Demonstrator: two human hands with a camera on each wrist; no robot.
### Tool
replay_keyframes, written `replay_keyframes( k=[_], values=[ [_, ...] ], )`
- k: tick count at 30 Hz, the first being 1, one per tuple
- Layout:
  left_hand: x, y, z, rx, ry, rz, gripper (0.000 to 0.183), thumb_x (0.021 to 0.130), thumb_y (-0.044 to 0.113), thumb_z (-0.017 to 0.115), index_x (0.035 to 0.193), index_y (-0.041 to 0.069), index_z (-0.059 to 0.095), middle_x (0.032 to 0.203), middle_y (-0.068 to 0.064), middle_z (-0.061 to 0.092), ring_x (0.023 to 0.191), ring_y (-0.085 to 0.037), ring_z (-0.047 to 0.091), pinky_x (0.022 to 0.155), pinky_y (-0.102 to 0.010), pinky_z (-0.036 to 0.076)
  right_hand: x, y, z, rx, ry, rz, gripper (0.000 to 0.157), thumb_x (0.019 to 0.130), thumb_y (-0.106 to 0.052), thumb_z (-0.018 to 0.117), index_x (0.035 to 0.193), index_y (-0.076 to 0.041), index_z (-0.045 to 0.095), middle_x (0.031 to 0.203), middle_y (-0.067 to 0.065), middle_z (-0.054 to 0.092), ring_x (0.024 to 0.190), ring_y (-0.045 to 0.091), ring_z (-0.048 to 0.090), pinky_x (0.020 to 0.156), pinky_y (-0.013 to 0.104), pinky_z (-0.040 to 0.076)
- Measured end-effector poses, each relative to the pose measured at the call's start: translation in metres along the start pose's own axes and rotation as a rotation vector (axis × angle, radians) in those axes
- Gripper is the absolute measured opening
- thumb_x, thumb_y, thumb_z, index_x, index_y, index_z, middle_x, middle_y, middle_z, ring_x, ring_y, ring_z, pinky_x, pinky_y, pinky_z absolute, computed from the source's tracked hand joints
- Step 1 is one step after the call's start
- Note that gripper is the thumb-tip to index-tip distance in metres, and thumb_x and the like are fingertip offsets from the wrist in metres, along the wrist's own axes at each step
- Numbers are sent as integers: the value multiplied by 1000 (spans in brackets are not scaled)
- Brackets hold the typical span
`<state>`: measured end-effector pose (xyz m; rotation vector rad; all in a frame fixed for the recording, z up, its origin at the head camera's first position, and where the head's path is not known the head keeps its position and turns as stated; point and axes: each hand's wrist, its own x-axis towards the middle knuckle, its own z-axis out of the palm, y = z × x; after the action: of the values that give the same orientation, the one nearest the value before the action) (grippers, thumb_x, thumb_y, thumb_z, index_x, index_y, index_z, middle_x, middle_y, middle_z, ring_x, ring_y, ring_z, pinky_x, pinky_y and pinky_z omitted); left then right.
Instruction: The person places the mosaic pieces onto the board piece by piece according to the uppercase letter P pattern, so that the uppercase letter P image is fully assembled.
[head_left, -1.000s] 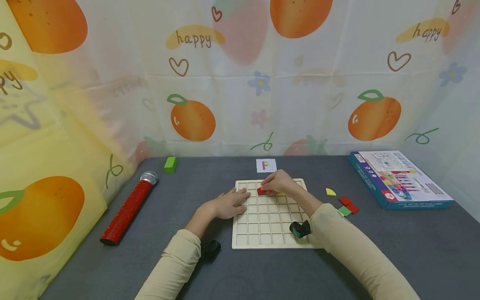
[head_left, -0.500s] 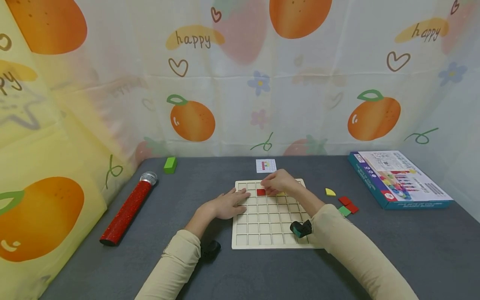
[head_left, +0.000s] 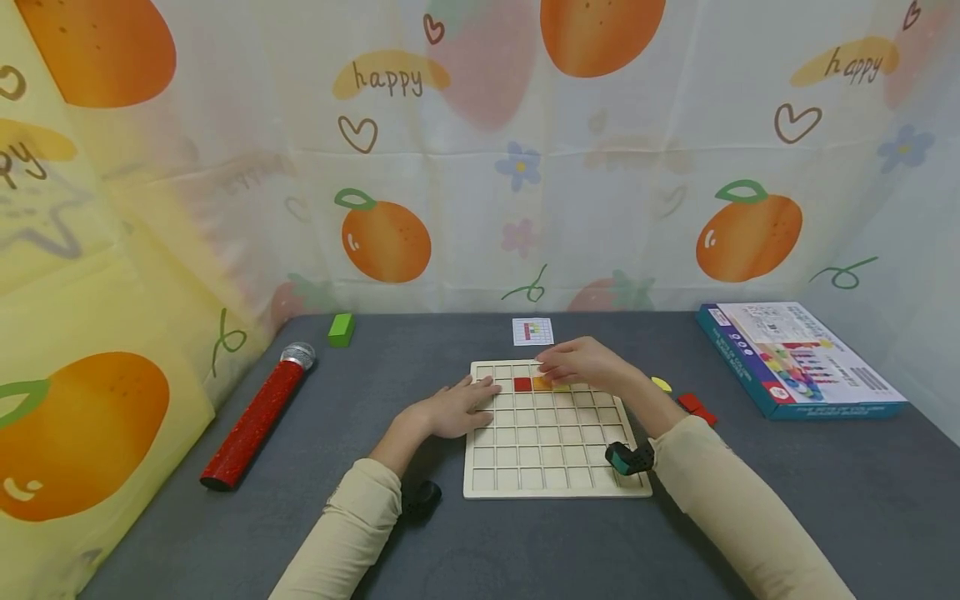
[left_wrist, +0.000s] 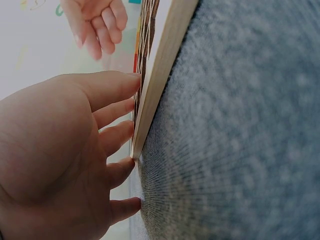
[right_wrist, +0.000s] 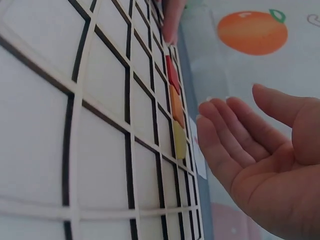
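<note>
A pale wooden grid board [head_left: 540, 456] lies on the dark table. In one of its upper rows a red square tile [head_left: 522, 384], an orange tile [head_left: 541, 383] and a yellow tile [right_wrist: 180, 140] sit side by side. My right hand [head_left: 585, 364] hovers just over the yellow end of that row, fingers loosely bent; the right wrist view shows nothing in its grasp. My left hand [head_left: 452, 408] rests at the board's left edge with spread fingers. In the left wrist view, its thumb and fingertips [left_wrist: 125, 130] touch the board's rim.
Right of the board lie two loose red tiles [head_left: 690, 402] and a yellow piece [head_left: 661, 384]. A patterned card [head_left: 532, 331] sits behind the board. Farther right is a flat game box [head_left: 810, 367]. To the left are a red glittery microphone [head_left: 258, 417] and a green block [head_left: 341, 330].
My right hand has let go of the red tile, which lies flat in its cell, and moved right, uncovering the orange tile. My left hand has stayed put.
</note>
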<state>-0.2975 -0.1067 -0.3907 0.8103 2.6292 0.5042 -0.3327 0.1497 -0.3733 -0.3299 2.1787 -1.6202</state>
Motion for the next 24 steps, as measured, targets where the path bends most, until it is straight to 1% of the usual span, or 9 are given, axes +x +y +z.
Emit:
replay_keyframes(
  k=[3, 8, 12, 14, 20, 24],
  values=[
    [0, -1, 0, -4, 1, -3, 54, 101, 26, 48, 150, 12, 32, 156, -9, 19, 143, -35, 7, 109, -58, 11, -7, 2, -6, 45, -19, -20, 43, 99, -16, 54, 130, 14, 49, 126, 31, 53, 111, 34, 57, 92, 39, 46],
    [-1, -1, 1, -9, 2, 5, 54, 101, 25, 48, 150, 11, 31, 157, -9, 18, 143, -34, 7, 109, -58, 10, -15, 8, -18, 79, -44, -44, 44, 101, -15, 49, 134, 15, 44, 128, 33, 49, 114, 34, 55, 95, 40, 44],
    [-1, -1, 1, -8, -1, 10, 54, 102, 26, 48, 151, 11, 30, 157, -9, 18, 143, -34, 7, 109, -58, 10, -21, 11, -28, 86, -38, -36, 45, 102, -15, 48, 135, 15, 42, 129, 33, 49, 114, 32, 56, 96, 41, 43],
    [-1, 0, 1, -8, -2, 14, 54, 102, 26, 48, 151, 11, 30, 157, -9, 18, 143, -34, 6, 109, -58, 10, -26, 13, -32, 93, -22, -29, 45, 102, -14, 48, 136, 15, 41, 130, 32, 49, 115, 31, 56, 97, 41, 42],
    [-1, 0, 0, -3, -4, 12, 54, 102, 26, 48, 151, 11, 30, 157, -9, 18, 143, -35, 7, 109, -58, 11, -40, 12, -45, 104, 6, -29, 50, 101, -16, 50, 138, 15, 37, 133, 29, 48, 122, 34, 50, 100, 42, 38],
    [-1, 0, 0, -4, -3, 3, 54, 102, 26, 48, 151, 12, 30, 157, -8, 18, 143, -33, 6, 109, -57, 10, -48, 13, -54, 103, 12, -32, 51, 101, -16, 49, 139, 16, 35, 134, 27, 49, 120, 30, 53, 99, 39, 39]
  ],
)
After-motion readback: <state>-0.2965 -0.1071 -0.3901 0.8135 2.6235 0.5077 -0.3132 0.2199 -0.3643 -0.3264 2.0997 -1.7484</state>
